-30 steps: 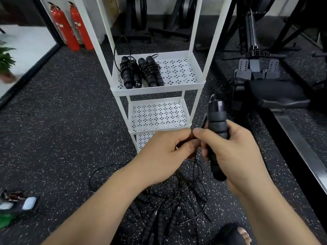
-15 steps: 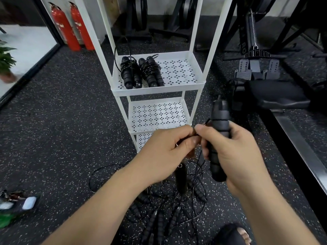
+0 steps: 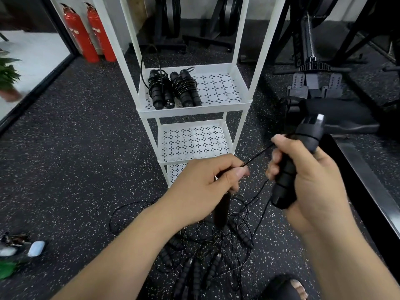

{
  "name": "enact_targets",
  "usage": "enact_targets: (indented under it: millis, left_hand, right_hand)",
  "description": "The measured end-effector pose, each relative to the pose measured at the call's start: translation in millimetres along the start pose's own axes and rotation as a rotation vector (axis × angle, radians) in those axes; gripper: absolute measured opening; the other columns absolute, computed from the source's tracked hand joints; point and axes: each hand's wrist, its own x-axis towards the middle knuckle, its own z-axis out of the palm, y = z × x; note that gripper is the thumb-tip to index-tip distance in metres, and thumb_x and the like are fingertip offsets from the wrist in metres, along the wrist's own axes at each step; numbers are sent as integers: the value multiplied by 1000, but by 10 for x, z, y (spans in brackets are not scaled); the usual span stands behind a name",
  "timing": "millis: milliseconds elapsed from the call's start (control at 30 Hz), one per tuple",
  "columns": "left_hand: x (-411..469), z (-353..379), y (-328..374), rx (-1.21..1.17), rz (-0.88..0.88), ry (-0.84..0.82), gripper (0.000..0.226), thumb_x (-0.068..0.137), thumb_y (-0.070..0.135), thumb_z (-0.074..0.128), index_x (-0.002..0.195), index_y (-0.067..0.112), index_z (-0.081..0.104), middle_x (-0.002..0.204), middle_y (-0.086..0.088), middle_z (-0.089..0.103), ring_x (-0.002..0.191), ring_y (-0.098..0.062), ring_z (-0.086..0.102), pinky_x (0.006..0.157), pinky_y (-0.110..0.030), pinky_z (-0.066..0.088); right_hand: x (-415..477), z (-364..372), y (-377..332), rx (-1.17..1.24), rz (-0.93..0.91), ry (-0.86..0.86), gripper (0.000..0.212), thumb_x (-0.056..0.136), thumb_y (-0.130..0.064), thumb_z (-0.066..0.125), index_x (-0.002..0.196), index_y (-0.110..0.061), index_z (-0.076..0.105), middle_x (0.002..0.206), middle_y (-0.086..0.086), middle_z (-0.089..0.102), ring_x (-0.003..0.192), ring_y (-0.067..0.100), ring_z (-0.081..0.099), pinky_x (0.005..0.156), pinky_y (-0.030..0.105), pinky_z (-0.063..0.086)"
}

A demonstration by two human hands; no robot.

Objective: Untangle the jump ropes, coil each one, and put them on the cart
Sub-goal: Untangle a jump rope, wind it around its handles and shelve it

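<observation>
Right hand fingers grip black foam jump-rope handle; left hand fingers pinch its thin black cord.

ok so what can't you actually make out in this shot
All in the head view:
1. Left hand: its curled fingers hide how it pinches the cord.
2. Handle dangling below it: motion-blurred.
3. Floor tangle: rope count unclear, since cords overlap and the forearms cover part.
4. Cart's bottom shelf: mostly behind the left hand.
5. Small items at the lower-left edge: cut off, too small to name.
</observation>
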Motion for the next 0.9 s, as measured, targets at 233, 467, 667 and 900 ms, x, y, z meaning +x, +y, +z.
enact_targets:
  millis: [233, 467, 667, 900]
  left_hand:
    - [5, 28, -3, -21, 34, 49, 15, 108, 37, 61, 97, 38, 71, 84, 9, 76, 79, -21, 70, 80, -48, 58]
    - [41, 38, -31, 39, -13, -8, 23, 92, 34, 81, 108, 45, 68, 112, 26, 71, 105, 8, 64, 89, -25, 49]
    - [21, 81, -96, 88, -96, -50, 28, 89, 40, 83, 108, 47, 64, 110, 25, 71, 77, 17, 60, 73, -18, 46]
    - [59, -90, -75, -303, -204, 188, 37, 77, 59, 85, 107, 43, 72, 111, 18, 78, 104, -2, 72, 105, -39, 52]
  right_hand:
    - [-61, 59, 158, -267, 53, -153, 14, 90, -11, 80, 82, -13, 68, 66, 9, 59, 55, 18, 51, 51, 28, 47]
    - [-53, 73, 111, -84, 32, -84, 18, 93, -8, 73, 84, -14, 59, 65, 7, 56, 54, 18, 47, 54, 29, 43]
    - [-39, 61, 84, -53, 68, -94, 18, 93, -19, 76, 88, -13, 60, 68, 5, 57, 56, 18, 48, 54, 28, 43]
    - [-102, 61, 142, -348, 86, -35, 41, 103, -51, 57, 103, -13, 73, 70, 4, 62, 60, 19, 54, 59, 37, 40]
